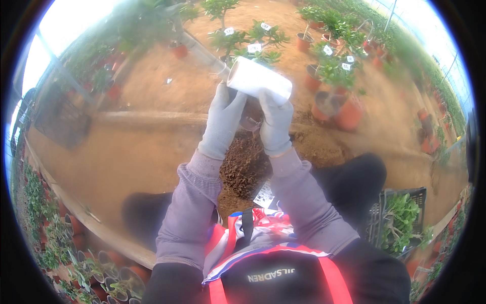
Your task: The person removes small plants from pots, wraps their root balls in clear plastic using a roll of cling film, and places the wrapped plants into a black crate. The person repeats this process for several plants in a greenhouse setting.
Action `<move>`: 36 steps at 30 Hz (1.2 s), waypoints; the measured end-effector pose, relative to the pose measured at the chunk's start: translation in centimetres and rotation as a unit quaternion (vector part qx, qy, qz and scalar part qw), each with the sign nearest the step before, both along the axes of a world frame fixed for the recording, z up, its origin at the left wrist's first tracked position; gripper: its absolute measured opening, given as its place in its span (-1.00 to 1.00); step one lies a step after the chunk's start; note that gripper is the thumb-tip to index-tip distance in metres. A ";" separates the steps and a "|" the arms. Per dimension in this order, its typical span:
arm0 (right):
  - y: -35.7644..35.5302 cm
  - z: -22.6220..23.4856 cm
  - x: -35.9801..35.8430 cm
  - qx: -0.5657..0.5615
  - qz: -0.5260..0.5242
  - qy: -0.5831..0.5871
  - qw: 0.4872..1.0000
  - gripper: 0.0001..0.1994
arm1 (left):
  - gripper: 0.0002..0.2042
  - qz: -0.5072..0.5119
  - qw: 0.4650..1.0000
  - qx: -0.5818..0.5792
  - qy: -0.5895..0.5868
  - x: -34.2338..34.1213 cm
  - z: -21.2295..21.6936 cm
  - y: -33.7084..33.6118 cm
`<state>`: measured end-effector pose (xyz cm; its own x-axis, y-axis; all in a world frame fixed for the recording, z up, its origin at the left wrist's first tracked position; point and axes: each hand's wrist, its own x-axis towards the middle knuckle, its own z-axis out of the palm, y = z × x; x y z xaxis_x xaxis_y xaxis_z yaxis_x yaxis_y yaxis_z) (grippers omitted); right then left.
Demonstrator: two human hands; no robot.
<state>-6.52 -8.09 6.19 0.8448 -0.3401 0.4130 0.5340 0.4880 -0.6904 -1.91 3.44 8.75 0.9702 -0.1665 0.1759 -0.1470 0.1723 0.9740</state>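
- A wide, round fisheye view looked down past a seated person's forearms, in greyish-mauve sleeves, to two gloved hands near the middle.
- The white roll (pixel 263 81), a smooth cylinder with a hollow end facing left, was held up in front of the person, above the ground. It lay tilted, its left end higher than its right.
- The right hand (pixel 277 121), in a pale grey glove, was grasping the roll from below, thumb pressed against its near side.
- The left hand (pixel 223 121), gloved alike, was raised at the roll's left end, thumb near its lower edge; whether its fingers were clenched around anything could not be told.
- Between the wrists, a dark container (pixel 251 115) showed in part, mostly hidden.
- Just below it, a heap of dark brown soil (pixel 245 162) lay on the tan ground (pixel 152 137).
- Beyond the hands stood leafy plants in reddish-brown pots, several with white tags (pixel 254 48).
- A black crate (pixel 374 223) near the person's right side held green leafy plants (pixel 402 215).
- A red, white and blue apron (pixel 268 228) covered the lap.
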 end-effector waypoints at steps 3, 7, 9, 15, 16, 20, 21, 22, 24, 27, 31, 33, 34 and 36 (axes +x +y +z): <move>-0.6 0.1 -0.2 0.050 -0.005 0.019 0.999 -0.72 | -0.72 -0.022 0.994 0.070 -0.077 -0.7 1.8 0.7; -1.0 -0.1 0.5 0.072 0.023 -0.005 0.997 -0.74 | -0.66 -0.068 0.989 -0.073 -0.109 -0.4 1.0 0.6; -1.0 0.1 0.5 0.028 0.008 -0.016 0.999 -0.70 | -0.65 -0.122 0.976 -0.153 -0.098 -0.1 -0.2 0.1; -0.7 1.6 -5.0 -0.134 0.062 0.059 0.987 -0.37 | -0.79 -0.055 0.985 -0.052 -0.154 1.6 0.7 0.9; -0.3 1.5 -6.7 -0.153 0.139 0.095 0.974 -0.25 | -0.82 -0.049 0.981 -0.186 0.009 1.5 1.2 1.2; 1.0 -0.6 -7.4 -0.309 0.124 0.249 0.910 -0.54 | -0.84 -0.021 0.977 -0.208 -0.044 0.8 1.4 1.5; 1.0 -1.2 -6.1 -0.325 0.079 0.262 0.905 -0.58 | -0.84 -0.050 0.972 -0.231 -0.010 0.3 0.7 1.2; 0.7 -1.7 -4.0 -0.347 0.061 0.349 0.869 -0.61 | -0.84 -0.007 0.984 -0.175 0.011 0.3 0.1 0.9; -1.2 -1.9 0.2 -0.133 0.053 0.280 0.949 -0.75 | -0.84 0.043 0.995 -0.086 -0.009 0.7 -0.8 0.7; -2.0 -0.6 2.9 0.007 0.200 0.131 0.971 -0.74 | -0.78 0.151 0.987 0.034 -0.030 1.2 -1.3 0.3; -1.0 2.2 0.4 -0.247 -0.098 0.008 0.964 -0.65 | -0.65 0.020 0.999 0.001 -0.048 0.4 0.6 0.6; -1.2 3.5 -0.7 -0.187 -0.034 0.013 0.982 -0.64 | -0.61 -0.089 0.996 -0.017 -0.024 -0.8 1.6 1.1; -1.7 4.0 -0.9 -0.119 0.035 0.009 0.992 -0.63 | -0.60 -0.113 0.993 -0.016 -0.024 -1.2 1.9 1.5; -2.0 4.0 -0.6 -0.042 0.071 -0.010 0.997 -0.68 | -0.57 -0.061 0.981 0.020 -0.185 -1.8 1.7 1.2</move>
<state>-7.11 -10.08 10.18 0.8730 -0.1810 0.4529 0.4781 0.5009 -0.7215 -3.67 4.63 10.49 0.8136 -0.2914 0.5032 -0.4722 0.1741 0.8641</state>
